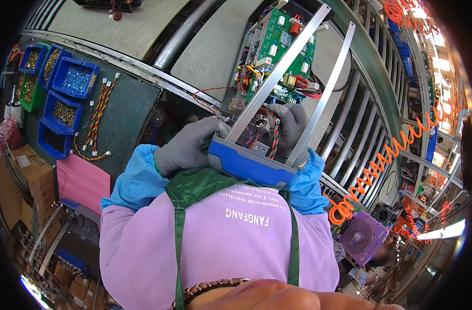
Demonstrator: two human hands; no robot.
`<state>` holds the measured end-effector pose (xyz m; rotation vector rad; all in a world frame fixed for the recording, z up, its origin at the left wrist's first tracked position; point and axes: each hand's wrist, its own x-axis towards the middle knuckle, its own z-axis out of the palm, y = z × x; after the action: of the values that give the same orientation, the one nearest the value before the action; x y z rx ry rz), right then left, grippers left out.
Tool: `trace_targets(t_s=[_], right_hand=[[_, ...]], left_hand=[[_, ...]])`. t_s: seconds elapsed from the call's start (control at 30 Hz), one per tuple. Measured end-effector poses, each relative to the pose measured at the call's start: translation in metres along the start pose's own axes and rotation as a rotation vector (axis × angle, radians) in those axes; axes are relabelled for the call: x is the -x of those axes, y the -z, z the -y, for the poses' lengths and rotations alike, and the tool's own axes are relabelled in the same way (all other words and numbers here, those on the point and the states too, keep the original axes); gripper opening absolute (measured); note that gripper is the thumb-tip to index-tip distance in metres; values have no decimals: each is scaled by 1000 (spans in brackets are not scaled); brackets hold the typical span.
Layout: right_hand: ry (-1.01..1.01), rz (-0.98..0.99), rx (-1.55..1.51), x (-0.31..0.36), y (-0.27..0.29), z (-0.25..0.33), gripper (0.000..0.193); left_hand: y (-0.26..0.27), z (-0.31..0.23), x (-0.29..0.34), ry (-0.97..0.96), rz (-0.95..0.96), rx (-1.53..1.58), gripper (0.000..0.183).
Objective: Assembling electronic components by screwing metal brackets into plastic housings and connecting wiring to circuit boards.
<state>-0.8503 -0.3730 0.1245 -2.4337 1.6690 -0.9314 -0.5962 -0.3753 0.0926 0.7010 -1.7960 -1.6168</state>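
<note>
A blue end panel [251, 166] with two long silver metal rails [285, 59] stands close against my body. My left hand [190, 144], in a grey glove, is closed on the panel's left end, its fingertips near a thin red twisted wire. Between the rails, my gloved right hand [293, 126] has its fingers curled at a multicoloured twisted wire bundle [275, 138] behind the panel; the rail and wires partly cover its fingertips. Just beyond the hands lies an open device with a green circuit board [286, 49], carrying white and red components and loose wires.
Blue bins [75, 77] of screws and a green bin [31, 93] stand at left, beside orange-black wire harnesses [98, 116] on a dark green mat. Metal rollers [344, 116] run at right, with a coiled orange air hose [370, 175]. A purple fan [361, 237] sits lower right.
</note>
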Motion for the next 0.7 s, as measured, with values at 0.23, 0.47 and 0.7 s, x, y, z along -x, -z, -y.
trace_targets(t_s=[0.23,0.47,0.7], right_hand=[[124,80,93,2,1,-8,40],[157,191,235,2,11,-8,41],[-46,168,-169,5,22,-4,38]], left_hand=[[1,-1,1,38,-6,29,45],[0,0,-1,6,4,-12,45],[-8,-6,2,58,-28,-41,46]])
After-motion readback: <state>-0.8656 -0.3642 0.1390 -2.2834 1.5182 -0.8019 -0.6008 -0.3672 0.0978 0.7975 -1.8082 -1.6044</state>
